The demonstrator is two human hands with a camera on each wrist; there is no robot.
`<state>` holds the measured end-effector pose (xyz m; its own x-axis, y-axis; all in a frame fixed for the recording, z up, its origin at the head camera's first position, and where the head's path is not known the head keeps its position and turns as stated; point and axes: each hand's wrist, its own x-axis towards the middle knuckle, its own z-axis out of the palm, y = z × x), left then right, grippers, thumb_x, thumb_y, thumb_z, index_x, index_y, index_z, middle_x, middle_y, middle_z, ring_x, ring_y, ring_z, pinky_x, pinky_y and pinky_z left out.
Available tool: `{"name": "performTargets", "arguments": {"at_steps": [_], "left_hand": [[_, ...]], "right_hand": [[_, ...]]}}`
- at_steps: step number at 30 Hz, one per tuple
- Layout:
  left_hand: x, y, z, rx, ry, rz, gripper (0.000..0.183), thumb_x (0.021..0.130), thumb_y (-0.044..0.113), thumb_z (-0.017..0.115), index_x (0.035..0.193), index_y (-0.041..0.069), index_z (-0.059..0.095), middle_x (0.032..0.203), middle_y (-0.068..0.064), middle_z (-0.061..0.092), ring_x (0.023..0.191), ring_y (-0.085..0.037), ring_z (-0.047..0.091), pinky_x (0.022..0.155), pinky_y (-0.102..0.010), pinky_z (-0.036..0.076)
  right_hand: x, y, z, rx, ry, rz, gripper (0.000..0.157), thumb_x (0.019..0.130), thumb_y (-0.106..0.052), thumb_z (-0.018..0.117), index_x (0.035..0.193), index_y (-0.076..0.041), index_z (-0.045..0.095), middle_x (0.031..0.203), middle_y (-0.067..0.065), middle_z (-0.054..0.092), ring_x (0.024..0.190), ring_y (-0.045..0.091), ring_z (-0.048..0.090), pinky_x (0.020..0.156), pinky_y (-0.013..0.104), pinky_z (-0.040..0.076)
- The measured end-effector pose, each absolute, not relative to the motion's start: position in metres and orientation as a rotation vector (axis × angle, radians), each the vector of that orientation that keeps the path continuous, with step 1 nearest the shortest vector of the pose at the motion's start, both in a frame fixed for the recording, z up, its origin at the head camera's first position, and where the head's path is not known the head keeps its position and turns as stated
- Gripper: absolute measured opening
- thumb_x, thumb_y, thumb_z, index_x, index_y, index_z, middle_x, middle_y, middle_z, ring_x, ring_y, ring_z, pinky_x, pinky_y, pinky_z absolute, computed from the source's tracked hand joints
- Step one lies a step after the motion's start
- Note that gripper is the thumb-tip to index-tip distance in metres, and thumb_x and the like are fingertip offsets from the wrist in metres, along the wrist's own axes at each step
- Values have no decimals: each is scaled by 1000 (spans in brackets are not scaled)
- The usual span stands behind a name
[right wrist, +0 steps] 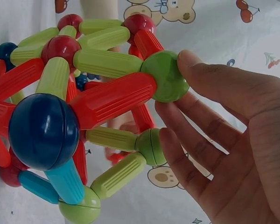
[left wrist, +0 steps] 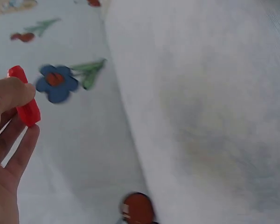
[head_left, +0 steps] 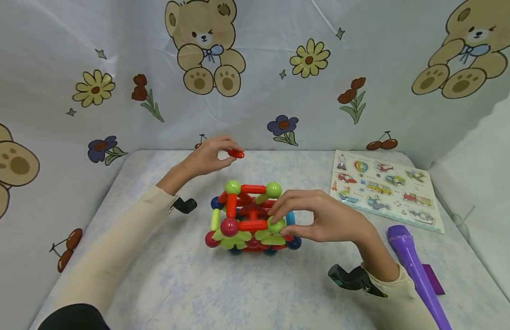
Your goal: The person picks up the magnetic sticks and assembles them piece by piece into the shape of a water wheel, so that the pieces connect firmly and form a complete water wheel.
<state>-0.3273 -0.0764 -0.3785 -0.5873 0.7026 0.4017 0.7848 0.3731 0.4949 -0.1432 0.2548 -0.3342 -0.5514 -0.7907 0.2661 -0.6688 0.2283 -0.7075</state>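
Observation:
A frame of magnetic rods and balls (head_left: 252,226), in red, green and blue, sits in the middle of the table. At its front right corner my right hand (head_left: 321,215) pinches a green ball (right wrist: 165,77) between thumb and fingers; a red rod (right wrist: 114,100) and a green rod join that ball. Behind the frame, off to the left, my left hand (head_left: 209,156) holds a loose short red rod (left wrist: 25,98) between thumb and fingers, apart from the frame. The frame's inside and back are partly hidden by the front rods.
On the right lies a picture board (head_left: 383,190) with printed vehicles. Nearer me are a purple toy microphone (head_left: 412,261) and a flat purple piece (head_left: 434,279) beside it. A printed cloth (head_left: 255,68) hangs at the table's far edge.

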Motion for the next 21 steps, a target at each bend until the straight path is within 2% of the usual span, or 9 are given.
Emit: {"name": "performTargets", "arguments": {"at_steps": [5, 9, 12, 16, 21], "left_hand": [[-301, -63, -349, -1587, -2245, -1062, 29, 93, -4, 80, 119, 8, 80, 113, -4, 74, 104, -19, 68, 91, -37, 59], [-279, -52, -330, -1754, -2123, -1055, 28, 92, -4, 82, 117, 8, 79, 113, -2, 75, 104, -15, 69, 92, -29, 59], [-260, -44, -317, -1855, -2064, -1050, 30, 91, -5, 83, 117, 7, 79, 115, -3, 74, 107, -14, 69, 94, -29, 60], [-235, -34, -305, -1969, -2025, -998, 30, 90, -5, 84, 118, 6, 78, 117, -6, 74, 111, -17, 70, 97, -29, 60], [-211, -22, -297, -2078, -2031, -853, 25, 94, 1, 82, 117, 9, 78, 122, -5, 74, 116, -17, 70, 100, -25, 57]], "right_hand": [[-143, 258, -332, -1435, 2358, -1231, 31, 95, -11, 85, 122, -25, 78, 129, -9, 73, 123, 13, 67, 103, 37, 58], [-143, 268, -327, -1468, 2398, -1255, 39, 90, -3, 87, 122, -23, 78, 127, -5, 74, 122, 15, 68, 102, 36, 59], [-143, 277, -322, -1453, 2443, -1262, 44, 88, 1, 87, 123, -24, 77, 126, -2, 75, 121, 15, 68, 102, 34, 58], [-145, 287, -319, -1438, 2521, -1253, 48, 86, 1, 89, 123, -26, 77, 124, -5, 75, 119, 13, 69, 101, 32, 58], [-149, 293, -318, -1482, 2574, -1262, 53, 82, 8, 88, 122, -25, 77, 122, -8, 75, 115, 12, 70, 98, 28, 57]]}}
